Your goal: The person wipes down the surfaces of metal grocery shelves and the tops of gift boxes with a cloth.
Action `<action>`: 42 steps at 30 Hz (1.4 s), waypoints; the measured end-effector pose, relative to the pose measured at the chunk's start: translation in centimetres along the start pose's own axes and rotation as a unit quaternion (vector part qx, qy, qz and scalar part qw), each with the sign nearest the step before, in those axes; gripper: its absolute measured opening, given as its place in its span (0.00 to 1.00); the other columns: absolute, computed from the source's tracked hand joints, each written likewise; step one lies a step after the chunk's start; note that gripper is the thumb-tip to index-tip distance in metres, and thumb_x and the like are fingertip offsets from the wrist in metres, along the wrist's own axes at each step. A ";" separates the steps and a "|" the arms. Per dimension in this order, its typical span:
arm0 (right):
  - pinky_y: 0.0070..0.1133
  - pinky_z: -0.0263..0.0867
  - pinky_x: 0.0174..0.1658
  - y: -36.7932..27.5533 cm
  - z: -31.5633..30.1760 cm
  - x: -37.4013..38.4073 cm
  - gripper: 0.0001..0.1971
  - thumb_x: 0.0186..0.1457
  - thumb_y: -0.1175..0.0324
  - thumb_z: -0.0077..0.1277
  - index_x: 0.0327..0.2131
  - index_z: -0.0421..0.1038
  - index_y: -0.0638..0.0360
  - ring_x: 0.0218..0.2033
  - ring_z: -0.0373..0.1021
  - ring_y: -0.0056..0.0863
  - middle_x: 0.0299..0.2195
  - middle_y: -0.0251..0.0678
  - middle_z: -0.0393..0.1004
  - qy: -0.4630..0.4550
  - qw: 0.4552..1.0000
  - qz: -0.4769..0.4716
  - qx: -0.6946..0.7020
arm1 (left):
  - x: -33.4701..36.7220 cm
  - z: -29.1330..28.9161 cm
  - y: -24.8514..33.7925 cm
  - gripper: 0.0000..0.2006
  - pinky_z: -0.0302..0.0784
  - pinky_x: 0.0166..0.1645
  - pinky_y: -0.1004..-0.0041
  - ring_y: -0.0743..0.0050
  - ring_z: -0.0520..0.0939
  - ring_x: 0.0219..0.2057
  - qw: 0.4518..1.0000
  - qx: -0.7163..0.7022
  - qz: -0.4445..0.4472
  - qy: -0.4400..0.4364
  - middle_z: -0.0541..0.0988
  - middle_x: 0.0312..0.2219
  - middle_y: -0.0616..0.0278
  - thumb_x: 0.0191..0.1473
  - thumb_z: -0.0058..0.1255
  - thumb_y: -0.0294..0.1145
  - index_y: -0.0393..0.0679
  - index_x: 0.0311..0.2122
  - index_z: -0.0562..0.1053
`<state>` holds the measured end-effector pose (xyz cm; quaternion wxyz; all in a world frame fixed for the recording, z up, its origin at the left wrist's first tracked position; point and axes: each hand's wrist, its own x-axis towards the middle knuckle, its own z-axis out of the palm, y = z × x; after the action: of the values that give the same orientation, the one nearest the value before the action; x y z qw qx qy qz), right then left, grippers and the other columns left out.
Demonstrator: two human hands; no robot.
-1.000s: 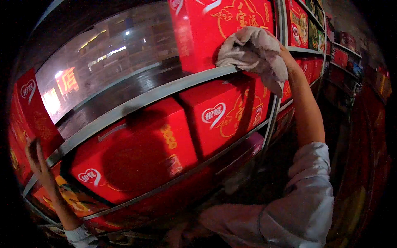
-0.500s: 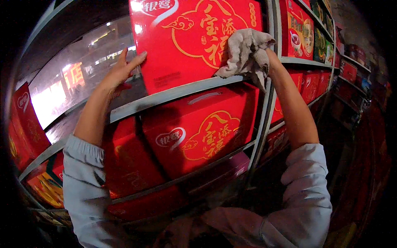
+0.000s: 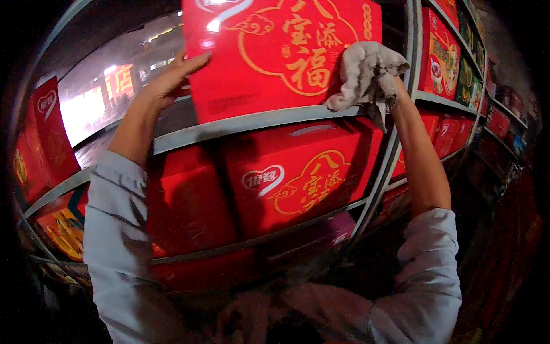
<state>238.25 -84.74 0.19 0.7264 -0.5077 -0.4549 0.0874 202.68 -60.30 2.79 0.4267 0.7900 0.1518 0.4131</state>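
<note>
A large glossy red gift box [image 3: 229, 86] with gold decoration stands on the upper metal shelf, its top cut off by the frame. My left hand [image 3: 166, 83] grips its left edge, thumb on the front face and fingers along the side, partly hidden. At the box's lower right corner, my right hand [image 3: 394, 94] is closed on a crumpled grey-white cloth [image 3: 366, 71], which covers most of the fingers. The cloth lies against the box and hangs over the shelf rail [image 3: 246, 124].
Another red gift box [image 3: 309, 178] sits on the shelf below, under my arms. A shelf post [image 3: 401, 109] rises beside my right hand. Farther right are more boxed goods [image 3: 441, 63]. At far left stands a red box [image 3: 48, 132], near a bright window-like area [image 3: 86, 109].
The view has shifted, so the shelves appear farther right. Relative to the post, the upper red box has moved slightly left, with my hands still at its sides.
</note>
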 end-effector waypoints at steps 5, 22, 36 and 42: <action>0.24 0.65 0.31 -0.9 6.2 -3.9 0.21 0.49 0.54 0.40 0.41 0.63 0.60 0.32 0.66 0.28 0.35 0.37 0.67 -0.112 0.993 0.017 -0.015 | -5.0 -10.1 -0.6 0.33 0.65 0.44 0.72 0.73 0.69 0.41 0.998 -0.025 -0.015 0.052 0.67 0.42 0.65 0.41 0.51 0.52 0.48 0.50 0.57; 0.24 0.57 0.47 -2.8 30.0 -10.6 0.27 0.43 0.54 0.46 0.44 0.61 0.64 0.45 0.61 0.35 0.41 0.50 0.65 -0.348 0.903 -0.240 -0.070 | -11.7 -17.4 -2.4 0.19 0.57 0.51 0.70 0.66 0.65 0.46 0.691 0.563 0.301 0.338 0.66 0.43 0.56 0.48 0.46 0.33 0.41 0.46 0.62; 0.23 0.49 0.53 -1.8 23.6 -1.9 0.23 0.52 0.54 0.40 0.49 0.58 0.56 0.50 0.55 0.31 0.48 0.43 0.60 -0.552 0.677 -0.180 -0.452 | -18.0 -8.9 -3.0 0.05 0.61 0.26 0.73 0.62 0.66 0.21 0.796 0.497 0.275 0.212 0.62 0.18 0.56 0.42 0.47 0.23 0.35 0.23 0.64; 0.25 0.45 0.55 2.8 29.5 1.4 0.25 0.49 0.69 0.40 0.53 0.50 0.54 0.54 0.49 0.35 0.51 0.46 0.54 -0.605 0.665 -0.180 -0.399 | -16.4 -8.6 -4.2 0.07 0.60 0.25 0.71 0.58 0.66 0.21 0.765 0.513 0.314 0.232 0.63 0.18 0.55 0.38 0.49 0.23 0.36 0.22 0.64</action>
<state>217.89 -63.19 0.77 0.0208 -0.4931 -0.8681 0.0532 186.39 -62.85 -6.65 -0.2438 0.7747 0.1793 0.5552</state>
